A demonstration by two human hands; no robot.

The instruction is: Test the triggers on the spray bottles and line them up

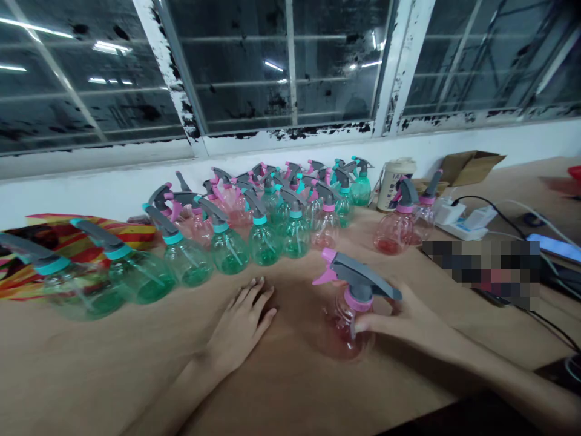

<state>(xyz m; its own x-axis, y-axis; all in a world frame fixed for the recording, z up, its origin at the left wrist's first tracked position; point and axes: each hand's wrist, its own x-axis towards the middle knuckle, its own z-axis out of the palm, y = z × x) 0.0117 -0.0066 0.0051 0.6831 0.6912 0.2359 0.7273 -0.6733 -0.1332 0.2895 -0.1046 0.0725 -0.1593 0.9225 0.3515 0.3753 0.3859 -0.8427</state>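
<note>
A pink see-through spray bottle (pixel 341 330) with a grey trigger head and pink nozzle stands upright on the brown table (pixel 113 375). My right hand (pixel 411 321) is wrapped round its right side, thumb across the front. My left hand (pixel 239 330) lies flat on the table to the bottle's left, fingers stretched out, holding nothing. Just beyond my left hand stands a green spray bottle (pixel 264 245).
Several green and pink spray bottles (pixel 290 212) crowd the table's far side below a window. Two pink bottles (pixel 399 227) stand apart at the right. A striped bag (pixel 72 242) lies left. A power strip (pixel 463 221), cables, a phone (pixel 556 247) and a cardboard box (pixel 469 166) sit right.
</note>
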